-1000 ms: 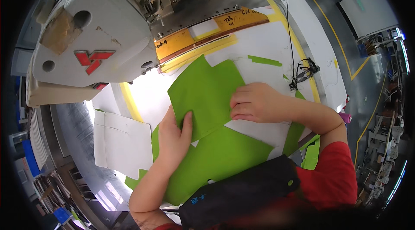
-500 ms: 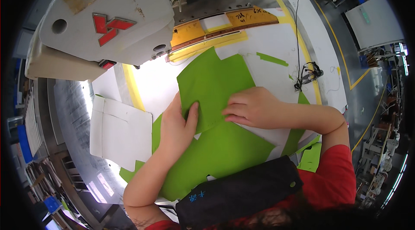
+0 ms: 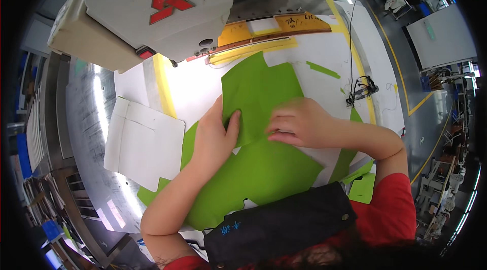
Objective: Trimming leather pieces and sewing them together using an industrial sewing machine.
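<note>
A flat green piece of material (image 3: 253,92) with a notched top edge lies raised over a larger green piece (image 3: 253,178). My left hand (image 3: 215,135) grips its left edge, the thumb on top and the other fingers underneath. Over its lower right side is my right hand (image 3: 304,125), the fingers curled in and slightly blurred. Whatever those fingertips pinch is hidden. Beside my left forearm rests a white folded-edge panel (image 3: 144,140), a bit of green showing under its corner.
A grey sewing machine head (image 3: 157,11) overhangs the upper left. A yellow-taped orange strip (image 3: 299,23) runs along the back. Toward the right lie a narrow green offcut (image 3: 323,70) and a tangle of black cord (image 3: 362,90). More green pieces (image 3: 362,189) sit by my right elbow.
The view has shifted, so the machine appears farther up and to the right. My left hand keeps its grip on the green piece; my right hand has moved slightly at its lower right side.
</note>
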